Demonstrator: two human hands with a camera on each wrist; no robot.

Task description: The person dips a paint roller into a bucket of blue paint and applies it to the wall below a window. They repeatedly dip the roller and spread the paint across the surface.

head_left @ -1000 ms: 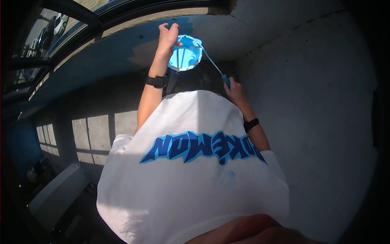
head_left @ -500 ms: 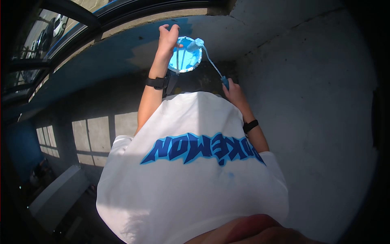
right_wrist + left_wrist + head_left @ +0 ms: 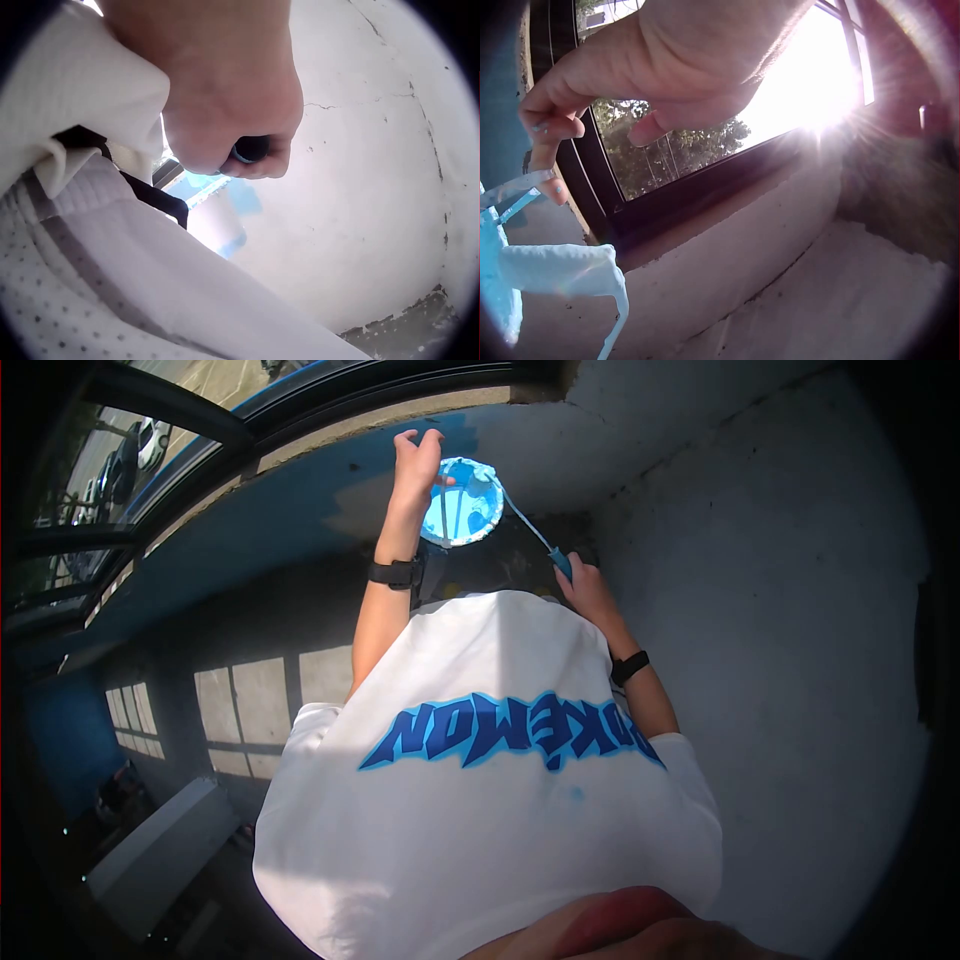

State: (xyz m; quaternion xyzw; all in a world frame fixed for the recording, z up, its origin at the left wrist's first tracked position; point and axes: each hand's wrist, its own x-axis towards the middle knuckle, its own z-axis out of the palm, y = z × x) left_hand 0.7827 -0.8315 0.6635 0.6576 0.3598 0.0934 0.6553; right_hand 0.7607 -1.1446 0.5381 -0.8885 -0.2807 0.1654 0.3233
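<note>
My left hand [image 3: 417, 468] holds a paint bucket [image 3: 437, 534] by its handle [image 3: 517, 187], which runs under the curled fingers in the left wrist view. Light blue paint [image 3: 478, 510] shines inside, and the rim is crusted with it. At the bucket's far right rim is a paint roller [image 3: 559, 270], its sleeve coated light blue in the left wrist view. My right hand [image 3: 590, 595] grips the roller's blue handle [image 3: 562, 564]; the bent metal rod [image 3: 525, 518] slopes up from it to the bucket. In the right wrist view the handle's dark end [image 3: 251, 148] pokes out of the fist.
Beyond the bucket a low wall [image 3: 220, 545] is partly painted blue, under a dark-framed window [image 3: 170, 410]. A grey wall [image 3: 760, 640] stands on the right. A long pale bench-like object [image 3: 165, 840] is at lower left. Sun glares through the window.
The roller tipped over the bucket's opening half a second ago, then moved back to its right rim. Bucket and both hands sit slightly lower and to the right in the head view.
</note>
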